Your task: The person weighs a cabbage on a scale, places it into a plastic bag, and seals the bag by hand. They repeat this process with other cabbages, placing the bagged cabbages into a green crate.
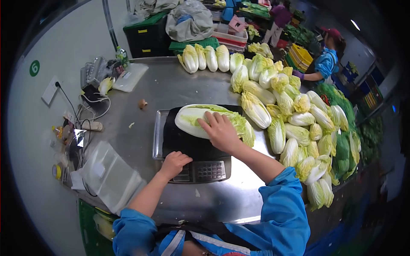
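Note:
A large napa cabbage (192, 121) lies on its side on the black-covered pan of a scale (168, 147). My right hand (221, 131) rests on top of the cabbage, its fingers spread over the leaves without wrapping round it. Near the front left edge of the pan, beside the display, my left hand (174, 164) touches the scale, with its fingers close together and no object visible in them. The scale's keypad (211, 170) faces me. To the right, many more cabbages (284, 102) are heaped on the metal table (171, 85).
Clear plastic bags (111, 175) lie at the left, near cables (92, 102) and a power strip (92, 126). A green bottle (122, 56) stands at the back left. Several cabbages line the back edge. A person in blue (326, 62) stands beyond the heap, near yellow crates (300, 56).

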Motion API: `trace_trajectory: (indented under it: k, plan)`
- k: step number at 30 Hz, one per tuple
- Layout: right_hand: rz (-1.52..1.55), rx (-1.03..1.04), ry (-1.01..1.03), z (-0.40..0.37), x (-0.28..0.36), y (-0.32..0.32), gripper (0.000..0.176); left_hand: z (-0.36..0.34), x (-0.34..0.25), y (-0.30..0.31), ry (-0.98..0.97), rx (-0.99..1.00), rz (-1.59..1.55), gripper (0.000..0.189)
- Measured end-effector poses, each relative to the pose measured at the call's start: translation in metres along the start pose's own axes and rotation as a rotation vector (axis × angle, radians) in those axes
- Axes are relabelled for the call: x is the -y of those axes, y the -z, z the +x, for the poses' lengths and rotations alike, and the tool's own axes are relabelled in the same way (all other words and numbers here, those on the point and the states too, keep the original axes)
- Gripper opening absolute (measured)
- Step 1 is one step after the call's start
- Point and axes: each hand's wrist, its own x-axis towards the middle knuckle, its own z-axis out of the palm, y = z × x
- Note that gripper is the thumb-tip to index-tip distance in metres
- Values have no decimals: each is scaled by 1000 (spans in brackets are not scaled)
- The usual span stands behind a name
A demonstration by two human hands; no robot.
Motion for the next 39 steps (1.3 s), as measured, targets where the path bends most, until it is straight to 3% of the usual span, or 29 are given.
trace_trajectory:
  k: [2,4,7,8,10,12,14,15,17,20,23,26,27,29,30,31,32,33,34,35,38,39]
  plan:
    - [-54,-35,80,-6,11,-36,55,5,1,-2,9,-17,-34,21]
    - [106,191,101,-33,26,-72,60,4,4,-4,16,-38,-72,21]
    - [245,107,88,-40,22,-66,54,-3,5,-1,49,-52,-101,15]
    - [294,59,22,-45,19,-63,52,-10,2,3,61,-46,-106,15]
    - [339,-110,-73,-46,6,-35,43,-14,-6,20,181,-302,-53,18]
    - [448,-301,-253,-54,-21,-28,30,-42,-2,22,281,-358,-98,20]
    - [716,-297,-581,-57,-45,-10,23,-75,-1,19,582,-553,-151,21]
    - [784,-340,-616,-58,-60,-9,21,-97,2,14,599,-548,-147,21]
    - [855,-323,-683,-59,-84,-8,20,-140,4,2,927,-557,-330,17]
    - [1036,-314,-773,-44,-121,-29,21,-164,-9,-1,1102,-565,-376,15]
    - [1048,-227,-785,5,-150,-44,28,-167,-15,-22,1129,-616,-519,16]
    - [850,-149,-739,50,-184,-128,47,-143,-19,-47,1203,-260,-849,30]
    - [906,186,-770,56,-176,-148,53,-137,-17,-63,1178,-126,-989,39]
    - [1034,804,-708,73,-122,-159,70,-93,-26,-63,1087,-105,-1317,54]
    - [863,798,-464,73,-79,-159,62,-75,-29,-56,1164,-135,-1459,62]
    - [946,893,-149,66,-50,-165,69,-64,-29,-57,1227,-268,-1554,63]
    - [960,846,0,54,-20,-142,79,-55,-28,-60,1341,-388,-1643,62]
    - [1081,916,7,43,10,-110,98,-51,-41,-59,1280,-550,-1631,61]
    - [905,870,-9,26,39,-79,117,-47,-53,-54,1210,-711,-1607,61]
    - [749,787,-59,7,63,-56,126,-51,-65,-49,1194,-685,-1643,61]
    - [700,762,-213,-63,99,-33,125,-85,-111,-48,1193,-464,-1543,66]
    - [736,796,-299,-87,110,-23,123,-99,-124,-36,1298,-200,-1535,59]
